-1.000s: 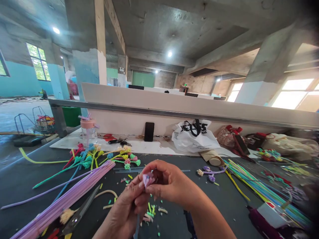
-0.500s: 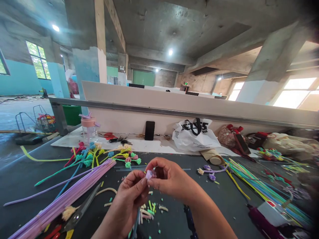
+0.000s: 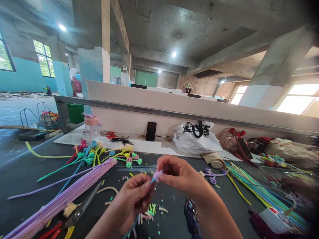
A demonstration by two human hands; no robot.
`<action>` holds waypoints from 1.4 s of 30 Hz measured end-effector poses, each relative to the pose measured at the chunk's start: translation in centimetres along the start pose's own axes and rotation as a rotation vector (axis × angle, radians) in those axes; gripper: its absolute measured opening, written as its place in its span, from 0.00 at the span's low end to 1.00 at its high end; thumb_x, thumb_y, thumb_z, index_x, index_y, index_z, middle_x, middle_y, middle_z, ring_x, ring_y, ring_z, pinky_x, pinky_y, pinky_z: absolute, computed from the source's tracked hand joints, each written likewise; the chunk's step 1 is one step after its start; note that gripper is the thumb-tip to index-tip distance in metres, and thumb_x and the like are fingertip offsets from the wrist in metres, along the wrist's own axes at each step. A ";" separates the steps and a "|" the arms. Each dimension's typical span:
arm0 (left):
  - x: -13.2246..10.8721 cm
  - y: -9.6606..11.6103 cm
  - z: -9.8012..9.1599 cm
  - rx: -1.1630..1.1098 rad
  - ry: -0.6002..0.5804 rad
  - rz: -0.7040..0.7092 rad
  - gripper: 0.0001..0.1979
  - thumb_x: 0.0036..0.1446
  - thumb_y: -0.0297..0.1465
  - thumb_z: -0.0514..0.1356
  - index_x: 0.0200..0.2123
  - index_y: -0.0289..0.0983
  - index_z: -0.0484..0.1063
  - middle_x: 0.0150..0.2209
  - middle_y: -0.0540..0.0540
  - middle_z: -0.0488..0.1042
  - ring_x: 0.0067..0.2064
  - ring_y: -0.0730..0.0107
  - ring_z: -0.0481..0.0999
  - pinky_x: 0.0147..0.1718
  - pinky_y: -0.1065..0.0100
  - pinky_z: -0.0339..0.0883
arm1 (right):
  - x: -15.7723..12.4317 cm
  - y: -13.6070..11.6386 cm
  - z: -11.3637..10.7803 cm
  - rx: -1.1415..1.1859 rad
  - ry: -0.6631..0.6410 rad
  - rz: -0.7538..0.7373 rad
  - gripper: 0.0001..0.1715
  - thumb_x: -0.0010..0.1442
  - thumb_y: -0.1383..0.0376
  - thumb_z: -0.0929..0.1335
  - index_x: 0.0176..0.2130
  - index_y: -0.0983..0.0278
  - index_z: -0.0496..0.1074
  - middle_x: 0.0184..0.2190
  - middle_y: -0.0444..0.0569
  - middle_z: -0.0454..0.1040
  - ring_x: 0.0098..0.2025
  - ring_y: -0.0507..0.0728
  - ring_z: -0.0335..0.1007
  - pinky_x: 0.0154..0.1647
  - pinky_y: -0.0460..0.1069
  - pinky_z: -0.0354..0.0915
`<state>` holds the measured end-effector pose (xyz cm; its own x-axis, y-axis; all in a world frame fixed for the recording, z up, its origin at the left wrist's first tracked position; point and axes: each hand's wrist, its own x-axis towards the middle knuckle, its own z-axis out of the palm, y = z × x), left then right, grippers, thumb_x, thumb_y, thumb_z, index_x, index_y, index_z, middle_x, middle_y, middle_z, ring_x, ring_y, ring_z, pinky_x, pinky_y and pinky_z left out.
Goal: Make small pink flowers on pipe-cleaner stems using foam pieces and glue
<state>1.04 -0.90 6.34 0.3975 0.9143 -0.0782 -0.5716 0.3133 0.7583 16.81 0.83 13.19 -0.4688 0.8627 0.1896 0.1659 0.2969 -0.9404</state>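
A blue chenille stem point(image 3: 153, 181) is pinched between the thumb and fingers of my left hand point(image 3: 133, 196), and its lower part hangs below the palm. At the tip of that stem is a small lilac chenille flower point(image 3: 157, 175). My right hand point(image 3: 175, 171) closes its thumb and fingertips on this flower, hiding part of it. Short cut chenille pieces point(image 3: 149, 212) lie scattered on the dark table under both hands. Left of my hands are a bundle of lilac chenille stems point(image 3: 82, 192) and open scissors point(image 3: 82, 207).
Finished chenille flowers point(image 3: 99, 152) lie at the back left near a lidded cup point(image 3: 91, 127). A phone point(image 3: 151, 131) leans against the partition beside a white bag point(image 3: 196, 137). Coloured stems point(image 3: 259, 186) and a purple tool with a white box point(image 3: 275, 219) occupy the right. A blurred hand point(image 3: 299, 187) shows there.
Both hands have moved slightly right, and more of the blue stem shows below the lilac flower. The view has shifted a little. A blurred hand at the far right has moved.
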 end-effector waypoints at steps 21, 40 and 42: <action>0.5 -0.2 -0.4 0.192 0.151 0.211 0.11 0.38 0.34 0.67 0.20 0.34 0.70 0.14 0.56 0.59 0.17 0.84 0.49 0.17 0.75 0.38 | 0.3 0.3 0.3 -0.228 -0.047 -0.043 0.02 0.51 0.70 0.66 0.27 0.64 0.69 0.31 0.45 0.68 0.29 0.49 0.61 0.30 0.45 0.59; -0.7 -2.4 0.2 0.483 0.088 0.603 0.05 0.48 0.30 0.62 0.24 0.36 0.71 0.25 0.51 0.68 0.28 0.74 0.64 0.28 0.73 0.58 | -4.5 -0.9 1.7 -0.226 0.192 0.008 0.10 0.53 0.63 0.69 0.36 0.64 0.69 0.28 0.43 0.68 0.28 0.49 0.61 0.29 0.44 0.58; -0.6 -2.3 0.2 0.423 0.046 0.520 0.04 0.48 0.30 0.63 0.24 0.36 0.72 0.23 0.52 0.67 0.25 0.76 0.63 0.25 0.74 0.57 | -5.2 -1.0 1.7 -0.216 0.212 -0.005 0.13 0.52 0.63 0.70 0.39 0.64 0.68 0.25 0.42 0.66 0.26 0.48 0.59 0.27 0.43 0.56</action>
<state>2.23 -2.16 4.78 0.1102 0.9318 0.3460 -0.3462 -0.2903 0.8921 17.62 -4.69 12.67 -0.2823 0.9205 0.2701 0.3552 0.3619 -0.8619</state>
